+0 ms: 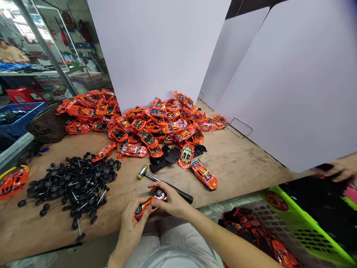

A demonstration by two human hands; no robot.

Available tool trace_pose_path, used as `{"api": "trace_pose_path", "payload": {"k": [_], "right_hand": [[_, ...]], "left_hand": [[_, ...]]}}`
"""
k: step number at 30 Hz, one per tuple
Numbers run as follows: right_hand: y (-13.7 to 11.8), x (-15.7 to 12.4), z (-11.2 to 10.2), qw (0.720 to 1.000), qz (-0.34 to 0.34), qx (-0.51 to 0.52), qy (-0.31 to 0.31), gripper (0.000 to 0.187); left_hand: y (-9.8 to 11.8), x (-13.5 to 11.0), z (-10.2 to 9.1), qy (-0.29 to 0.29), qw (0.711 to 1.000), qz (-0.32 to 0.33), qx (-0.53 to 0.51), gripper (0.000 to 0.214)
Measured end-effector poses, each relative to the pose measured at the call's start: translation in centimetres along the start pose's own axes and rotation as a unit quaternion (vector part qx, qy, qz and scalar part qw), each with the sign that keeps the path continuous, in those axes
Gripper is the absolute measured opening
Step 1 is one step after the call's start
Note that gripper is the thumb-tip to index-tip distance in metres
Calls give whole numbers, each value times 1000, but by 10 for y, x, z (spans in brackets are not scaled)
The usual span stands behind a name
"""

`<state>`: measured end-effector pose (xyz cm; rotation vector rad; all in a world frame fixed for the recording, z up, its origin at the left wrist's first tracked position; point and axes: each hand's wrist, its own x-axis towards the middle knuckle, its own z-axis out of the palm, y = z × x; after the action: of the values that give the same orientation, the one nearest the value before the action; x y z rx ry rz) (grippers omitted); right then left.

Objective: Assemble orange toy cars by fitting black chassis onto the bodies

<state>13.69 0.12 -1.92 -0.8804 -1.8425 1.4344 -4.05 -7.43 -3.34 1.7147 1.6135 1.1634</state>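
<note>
My left hand and my right hand both grip one orange toy car at the near edge of the wooden table. The car lies on its side with a black wheel showing at its right end under my right fingers. A small hammer with a metal head and black handle lies on the table just behind my hands. A heap of black wheel axles is spread to the left. A large pile of orange car bodies lies further back, with black chassis plates in front of it.
White partition boards stand behind and to the right. A green crate and a white basket with finished cars sit at lower right. Another person's hand reaches in at the right edge. A blue crate stands at left.
</note>
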Motion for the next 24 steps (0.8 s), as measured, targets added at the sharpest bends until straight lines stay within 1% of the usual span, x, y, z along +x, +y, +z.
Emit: {"api": "trace_pose_path", "payload": {"k": [2, 3, 5, 7, 8, 12, 14, 17, 19, 20, 21, 22, 24], "right_hand": [[-2, 1, -1, 1000, -1, 2, -9, 50], [-2, 1, -1, 1000, 1, 2, -13, 47], [-2, 0, -1, 1000, 11, -4, -7, 33], [-1, -2, 2, 1000, 16, -13, 17, 19], [0, -4, 4, 999, 12, -16, 34, 16], [3, -6, 13, 996, -19, -6, 85, 20], [6, -5, 14, 996, -15, 6, 90, 25], [10, -6, 9, 997, 2, 39, 59, 31], [11, -8, 3, 997, -6, 78, 27, 42], [10, -9, 0, 996, -16, 89, 18, 45], [8, -10, -2, 996, -25, 84, 16, 43], [4, -12, -4, 997, -33, 62, 21, 37], [-9, -14, -5, 998, -49, -22, 44, 23]], "left_hand": [[-1, 0, 1, 7, 1000, 5, -13, 19], [-2, 0, 0, 5, 1000, 7, -16, 18], [-3, 0, 0, -6, 1000, 9, -20, 16], [-3, 0, -2, -13, 1000, 8, -20, 15], [-3, 0, -2, -17, 1000, 8, -20, 14], [-1, 1, -3, -22, 999, 18, -16, 16], [-1, 2, -3, -17, 999, 22, -16, 18], [-4, 2, -3, -9, 1000, 7, -29, 19], [-9, 2, -4, 12, 998, -23, -59, 22], [-11, 2, -5, 23, 996, -38, -78, 24], [-12, 2, -7, 30, 994, -50, -96, 26], [-13, 3, -9, 30, 992, -57, -108, 27], [-9, 4, -15, 13, 993, -48, -105, 27]]}}
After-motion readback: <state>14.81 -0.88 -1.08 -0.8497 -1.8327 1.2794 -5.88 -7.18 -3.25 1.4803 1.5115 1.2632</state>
